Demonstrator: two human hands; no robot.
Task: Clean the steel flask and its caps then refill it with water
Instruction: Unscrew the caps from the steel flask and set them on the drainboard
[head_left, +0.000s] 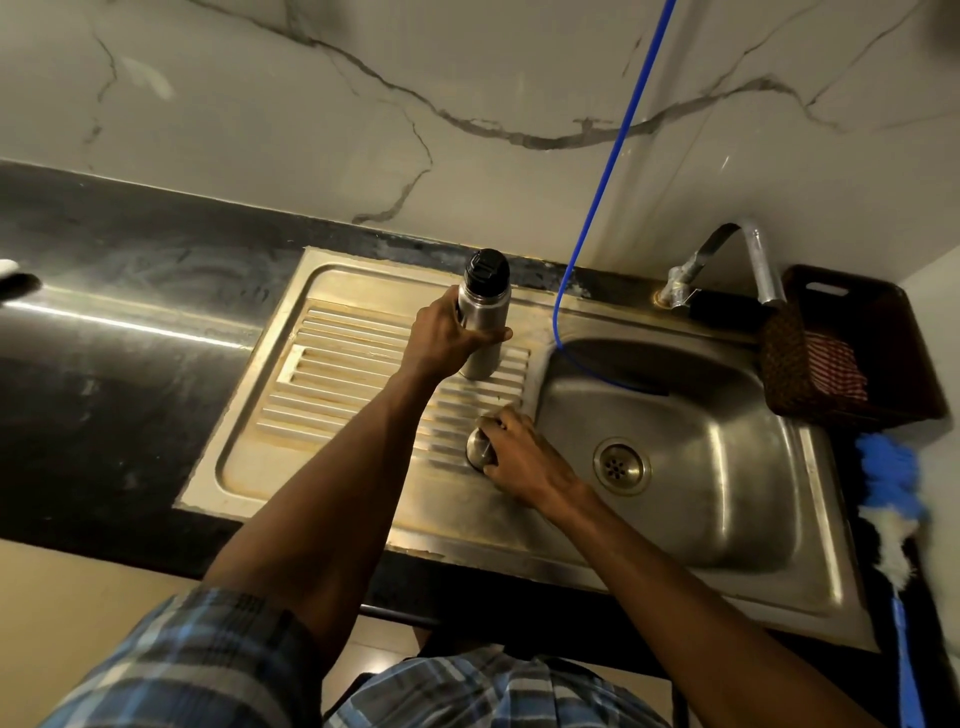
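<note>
Left hand (447, 332) grips steel flask (484, 317) upright on drainboard (332, 374), steadying it; right hand (524, 457) grasps steel cap (479, 451) beside basin (727, 467), likely ready for washing.

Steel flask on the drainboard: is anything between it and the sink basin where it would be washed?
Nothing visible blocks it. The steel flask, held by the left hand, stands on the drainboard just left of the basin. Only a thin blue hose hangs down between them; the steel cap under the right hand sits nearer.
</note>
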